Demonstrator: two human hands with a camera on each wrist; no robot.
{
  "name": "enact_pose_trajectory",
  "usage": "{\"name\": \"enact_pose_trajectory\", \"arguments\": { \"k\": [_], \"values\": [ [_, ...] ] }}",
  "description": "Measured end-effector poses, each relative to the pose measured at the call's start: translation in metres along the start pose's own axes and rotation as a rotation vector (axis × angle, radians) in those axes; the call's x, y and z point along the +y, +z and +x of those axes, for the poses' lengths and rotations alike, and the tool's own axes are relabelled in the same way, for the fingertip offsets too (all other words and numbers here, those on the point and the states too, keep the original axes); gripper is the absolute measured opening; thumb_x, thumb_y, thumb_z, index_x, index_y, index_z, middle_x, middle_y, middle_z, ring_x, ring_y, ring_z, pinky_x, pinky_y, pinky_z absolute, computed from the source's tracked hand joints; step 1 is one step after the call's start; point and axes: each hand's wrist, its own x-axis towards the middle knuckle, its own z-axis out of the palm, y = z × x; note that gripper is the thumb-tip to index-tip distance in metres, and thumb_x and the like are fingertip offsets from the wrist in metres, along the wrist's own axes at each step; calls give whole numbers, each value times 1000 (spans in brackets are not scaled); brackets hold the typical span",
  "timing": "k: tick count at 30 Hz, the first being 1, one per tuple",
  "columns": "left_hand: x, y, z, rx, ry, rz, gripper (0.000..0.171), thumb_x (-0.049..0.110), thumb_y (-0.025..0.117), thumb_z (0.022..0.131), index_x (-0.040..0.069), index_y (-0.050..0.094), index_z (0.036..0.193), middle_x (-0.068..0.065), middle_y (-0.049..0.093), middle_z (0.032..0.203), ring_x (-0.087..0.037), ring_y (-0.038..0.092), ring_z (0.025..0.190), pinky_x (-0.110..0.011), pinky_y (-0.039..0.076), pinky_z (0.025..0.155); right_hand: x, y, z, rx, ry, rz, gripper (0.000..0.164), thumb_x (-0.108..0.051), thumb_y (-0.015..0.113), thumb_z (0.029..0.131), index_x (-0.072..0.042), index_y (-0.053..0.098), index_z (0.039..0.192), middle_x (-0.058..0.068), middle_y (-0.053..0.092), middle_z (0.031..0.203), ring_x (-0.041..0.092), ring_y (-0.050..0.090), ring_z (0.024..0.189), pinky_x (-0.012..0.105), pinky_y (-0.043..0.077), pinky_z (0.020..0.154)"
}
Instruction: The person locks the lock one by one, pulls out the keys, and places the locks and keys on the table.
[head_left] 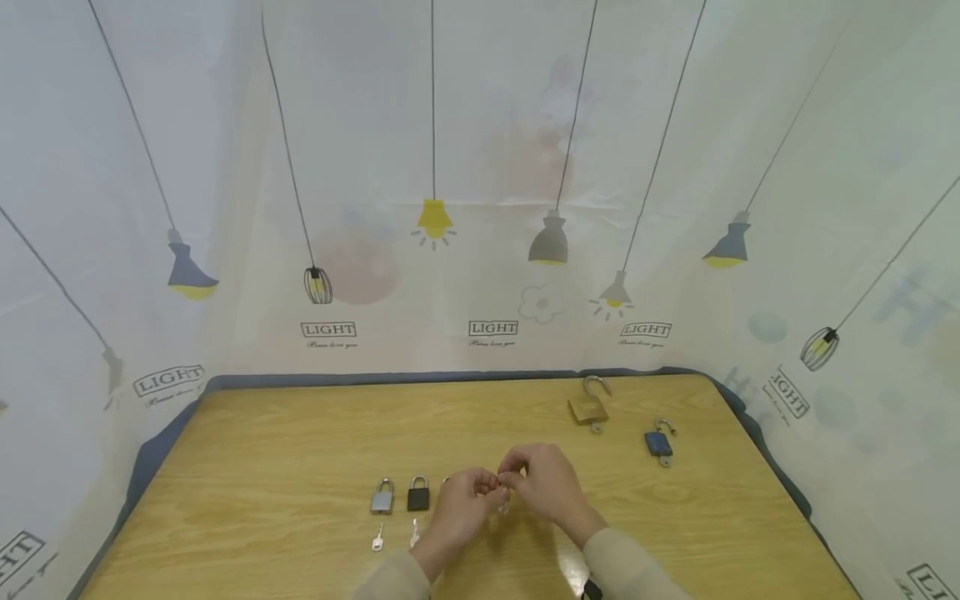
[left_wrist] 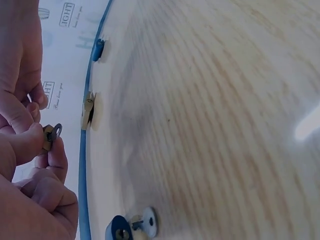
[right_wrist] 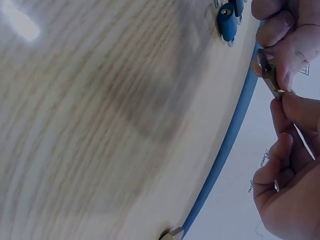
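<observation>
Brass padlock (right_wrist: pixel 272 83) is partly hidden between left hand (head_left: pixel 462 505) and right hand (head_left: pixel 549 483).

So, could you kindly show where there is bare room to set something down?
In the head view, bare table lies left of the silver padlock and below the open blue padlock. It is crowded around the left hand, black padlock and keys.

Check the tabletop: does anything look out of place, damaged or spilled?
Nothing looks spilled or visibly damaged. What stands out is the brass padlock and the blue padlock: both are open and askew, off to the right, while the silver padlock and black padlock are closed, side by side.
</observation>
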Motion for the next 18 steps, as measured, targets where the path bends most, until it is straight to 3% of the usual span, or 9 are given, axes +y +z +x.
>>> {"name": "enact_pose_trajectory", "arguments": {
  "k": [12, 18],
  "values": [
    [4, 3, 0, 42, 0, 62, 13, 21, 68, 86, 10, 63, 91, -1, 62, 87, -16, 55, 74, -32, 47, 64, -4, 4, 1, 4, 9, 4, 12, -4, 70, 80, -13, 64, 75, -7, 65, 72, 6, 54, 65, 27, 47, 60],
    [3, -1, 1, 24, 8, 95, 14, 25, 69, 86, 13, 64, 91, 0, 63, 89, -16, 55, 77, -34, 47, 67, -1, 6, 1, -3, 18, 15, 13, -8, 71, 81, -19, 64, 77, -11, 63, 73, 6, 53, 67, 27, 46, 63]
  ]
}}
